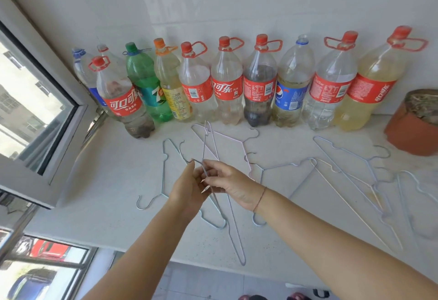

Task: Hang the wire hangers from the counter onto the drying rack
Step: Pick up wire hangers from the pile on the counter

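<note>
Several thin wire hangers lie scattered on the white counter [102,181]. My left hand [187,190] and my right hand [232,183] meet above the middle of the counter, both pinching one pale wire hanger [205,148] that is lifted and tilted, its long wires running up toward the bottles. A silver hanger [163,176] lies flat to the left of my hands. A pink hanger [237,139] lies behind them. More hangers [350,176] lie spread to the right. The drying rack is not in view.
A row of large plastic drink bottles [227,81] stands along the back wall. A brown flowerpot [412,124] sits at the far right. An open window frame [47,119] borders the counter's left side. The counter's front edge drops to the floor below.
</note>
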Available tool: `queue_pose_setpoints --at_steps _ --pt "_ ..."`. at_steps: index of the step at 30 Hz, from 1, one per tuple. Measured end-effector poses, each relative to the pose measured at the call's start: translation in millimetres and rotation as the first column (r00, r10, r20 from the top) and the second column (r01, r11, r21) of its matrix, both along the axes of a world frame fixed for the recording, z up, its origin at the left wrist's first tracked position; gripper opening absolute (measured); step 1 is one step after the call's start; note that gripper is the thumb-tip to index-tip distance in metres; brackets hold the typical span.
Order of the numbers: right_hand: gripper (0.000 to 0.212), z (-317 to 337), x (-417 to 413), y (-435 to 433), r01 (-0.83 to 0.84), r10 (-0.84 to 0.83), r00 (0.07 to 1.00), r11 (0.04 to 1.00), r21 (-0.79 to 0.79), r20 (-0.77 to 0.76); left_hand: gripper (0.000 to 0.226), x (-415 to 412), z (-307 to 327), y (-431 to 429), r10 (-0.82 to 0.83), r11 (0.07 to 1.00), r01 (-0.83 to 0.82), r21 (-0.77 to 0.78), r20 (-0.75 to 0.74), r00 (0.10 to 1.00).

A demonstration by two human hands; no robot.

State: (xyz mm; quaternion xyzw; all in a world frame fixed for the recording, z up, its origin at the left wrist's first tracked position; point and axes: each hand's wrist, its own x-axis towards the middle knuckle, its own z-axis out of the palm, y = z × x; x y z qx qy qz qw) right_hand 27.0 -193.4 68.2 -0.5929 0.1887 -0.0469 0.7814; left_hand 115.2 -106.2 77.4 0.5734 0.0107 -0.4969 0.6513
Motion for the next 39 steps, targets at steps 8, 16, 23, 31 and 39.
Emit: queue_pose_setpoints --at_steps 8,16,23,31,39 --pt "0.025 -16 -20 -22 -0.084 0.082 0.995 0.996 -0.031 -0.059 0.041 4 4 6 -0.019 0.999 0.016 -0.042 -0.085 0.996" --pt "0.041 -66 -14 -107 0.501 -0.425 0.818 0.857 0.118 -0.388 0.033 35 -1 22 0.054 0.996 -0.060 -0.069 -0.077 0.996" --pt "0.060 -87 0 -112 0.488 -0.383 0.774 0.868 0.090 -0.504 0.035 40 -13 37 0.088 0.996 -0.089 -0.004 -0.044 0.995" --pt "0.061 -78 13 -117 0.505 -0.291 0.751 0.831 0.232 -0.592 0.033 47 -10 40 0.110 0.994 -0.111 -0.006 -0.087 0.990" --pt "0.048 -77 31 -94 0.496 -0.251 0.672 0.851 0.171 -0.697 0.032 44 -8 46 0.146 0.989 -0.147 -0.008 -0.096 0.985"
